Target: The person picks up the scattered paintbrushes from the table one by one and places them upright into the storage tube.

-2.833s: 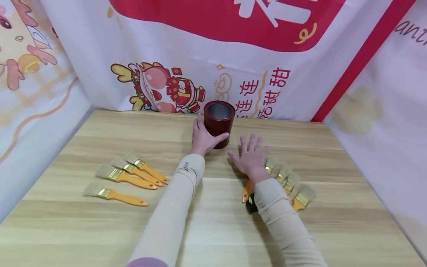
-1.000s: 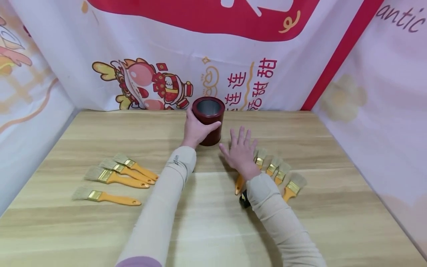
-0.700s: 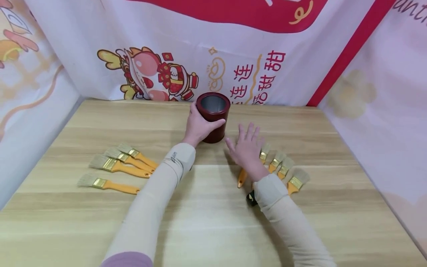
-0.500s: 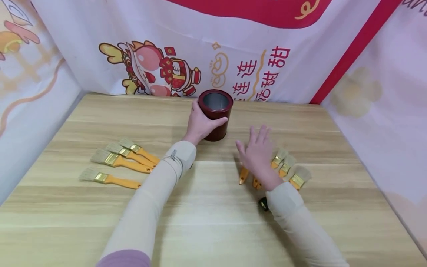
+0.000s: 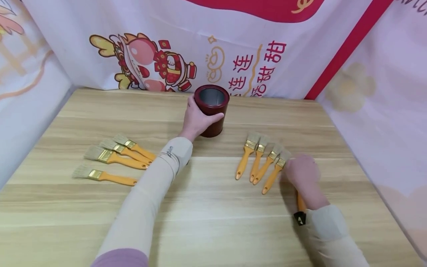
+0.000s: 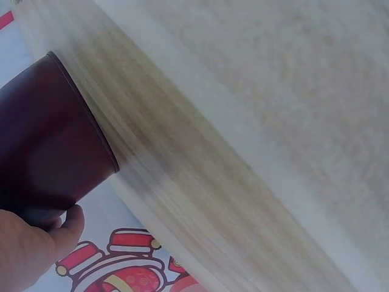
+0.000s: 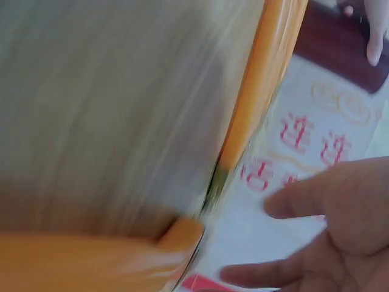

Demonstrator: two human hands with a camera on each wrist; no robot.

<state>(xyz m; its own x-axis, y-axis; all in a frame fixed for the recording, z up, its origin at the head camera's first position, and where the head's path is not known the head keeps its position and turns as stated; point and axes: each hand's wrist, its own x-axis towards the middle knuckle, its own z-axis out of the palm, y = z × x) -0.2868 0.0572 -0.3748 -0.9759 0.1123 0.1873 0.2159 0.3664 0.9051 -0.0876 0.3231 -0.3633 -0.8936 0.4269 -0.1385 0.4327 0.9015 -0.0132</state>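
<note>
A dark red cylindrical cup (image 5: 213, 128) with a grey inside stands upright toward the back of the table. My left hand (image 5: 197, 118) grips its near left side, thumb across the front; the left wrist view shows the cup's wall (image 6: 55, 134) and curled fingers (image 6: 67, 234). My right hand (image 5: 303, 171) hovers over the rightmost paintbrush (image 5: 301, 203), hiding its head and most of its handle. In the right wrist view the thumb and fingers (image 7: 298, 198) are spread, apart from the blurred orange brush handle (image 7: 91, 261). Several paintbrushes (image 5: 244, 163) fan out left of that hand.
On the left lie several more paintbrushes (image 5: 126, 159), bristles leftward, partly behind the left sleeve (image 5: 146, 193). The wood-grain table (image 5: 207, 207) ends at a printed cloth (image 5: 200, 22) behind the cup. Another cloth hangs along the right side (image 5: 393, 111).
My right hand has moved right and nearer, uncovering the fanned paintbrushes and coming over the rightmost one. My left hand keeps its grip on the cup. The head view has shifted slightly.
</note>
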